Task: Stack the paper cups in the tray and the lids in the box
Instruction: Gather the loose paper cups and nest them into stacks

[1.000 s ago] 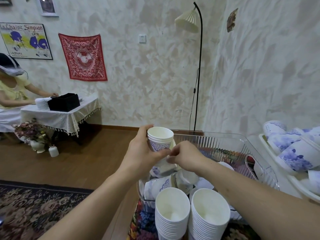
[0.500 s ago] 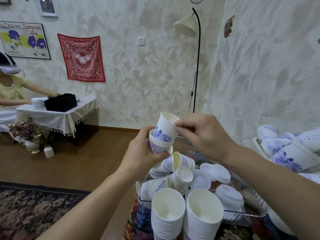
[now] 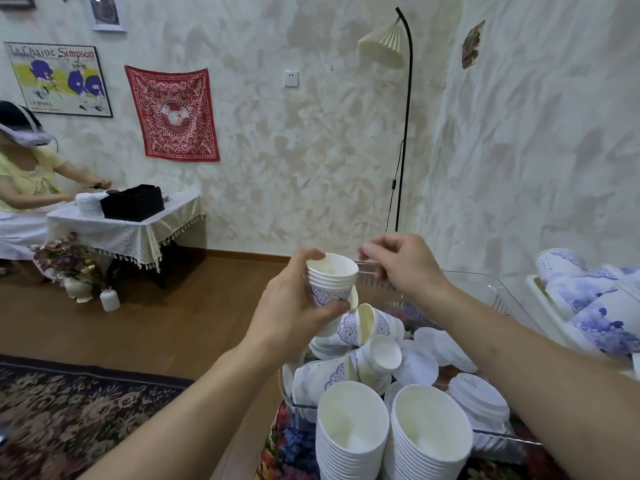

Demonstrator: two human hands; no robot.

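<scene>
Cup added: half a second ago the right hand (image 3: 403,263) was tipping a cup into the stack (image 3: 330,284) gripped by the left hand (image 3: 292,315); now that cup sits nested and the right hand has let go, its fingers loosely curled and holding nothing just beside the rim. The stack is held up above the clear bin (image 3: 485,292), where loose cups (image 3: 372,325) and lids (image 3: 479,396) lie jumbled. Two tall stacks (image 3: 393,434) stand nearest. Judging by the pile, much sorting remains; another loose cup looks the likely next pick.
</scene>
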